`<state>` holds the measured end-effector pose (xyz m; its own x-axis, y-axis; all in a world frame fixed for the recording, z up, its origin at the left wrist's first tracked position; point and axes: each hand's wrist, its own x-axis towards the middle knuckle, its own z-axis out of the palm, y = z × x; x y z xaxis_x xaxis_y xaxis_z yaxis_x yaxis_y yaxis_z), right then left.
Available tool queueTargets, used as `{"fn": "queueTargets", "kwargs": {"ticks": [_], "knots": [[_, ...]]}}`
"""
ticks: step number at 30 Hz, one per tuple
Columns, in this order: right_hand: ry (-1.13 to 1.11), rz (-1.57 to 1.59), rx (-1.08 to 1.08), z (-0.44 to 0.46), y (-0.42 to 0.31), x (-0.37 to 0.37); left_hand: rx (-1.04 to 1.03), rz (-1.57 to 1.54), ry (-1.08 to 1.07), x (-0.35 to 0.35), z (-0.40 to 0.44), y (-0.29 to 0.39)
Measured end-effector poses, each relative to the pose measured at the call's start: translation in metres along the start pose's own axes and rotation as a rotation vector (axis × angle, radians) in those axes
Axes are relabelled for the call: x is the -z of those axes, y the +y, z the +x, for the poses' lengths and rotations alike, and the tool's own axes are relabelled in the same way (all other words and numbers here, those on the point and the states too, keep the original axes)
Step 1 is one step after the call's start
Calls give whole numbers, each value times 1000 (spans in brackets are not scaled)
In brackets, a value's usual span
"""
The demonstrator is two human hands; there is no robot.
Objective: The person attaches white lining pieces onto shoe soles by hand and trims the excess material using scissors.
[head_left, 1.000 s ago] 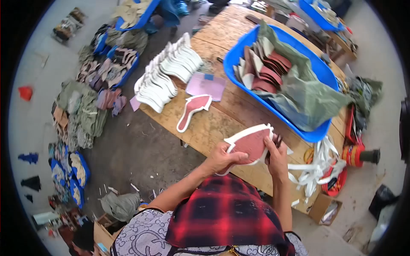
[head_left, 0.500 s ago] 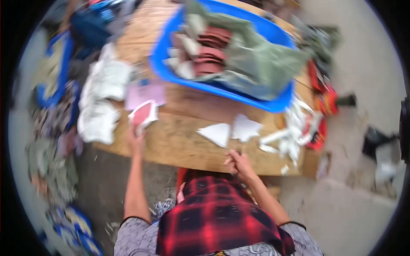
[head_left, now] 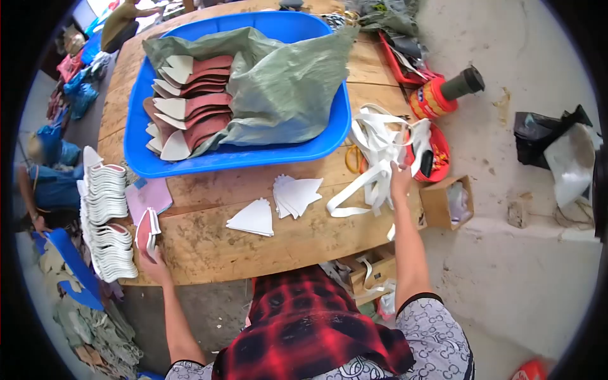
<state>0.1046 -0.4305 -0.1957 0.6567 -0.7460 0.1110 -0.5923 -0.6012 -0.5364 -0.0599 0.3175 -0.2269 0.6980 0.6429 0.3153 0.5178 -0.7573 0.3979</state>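
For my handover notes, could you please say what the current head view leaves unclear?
Head view:
Blue tub: floor hidden by green sheet and stacked pieces.
Distant person: head cut off by top edge.
Right hand: too small to tell whether it grips the white strips.

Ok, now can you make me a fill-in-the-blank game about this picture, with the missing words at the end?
1. The big plastic tub on the wooden table is coloured ____.
2. The hand at the white strips is the person's ____ hand.
3. The left hand holds a maroon piece with a ____ edge.
4. The checks on the apron are black and ____.

Missing words: blue; right; white; red.
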Motion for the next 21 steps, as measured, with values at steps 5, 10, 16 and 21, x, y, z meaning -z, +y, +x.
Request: {"fn": "queueTargets", "kwargs": {"ticks": [5, 10, 16, 21], "knots": [[-211, -51, 92, 58, 61, -73, -176, -110, -10, 31, -35, 86], [-320, 162, -133, 28, 25, -36, -378, -362, -201, 63, 0, 262], [-263, 255, 5, 6, -4, -44, -215, -629, -182, -41, 144, 331], [30, 80, 167, -17, -38, 5, -261, 235, -236, -96, 238, 335]]}}
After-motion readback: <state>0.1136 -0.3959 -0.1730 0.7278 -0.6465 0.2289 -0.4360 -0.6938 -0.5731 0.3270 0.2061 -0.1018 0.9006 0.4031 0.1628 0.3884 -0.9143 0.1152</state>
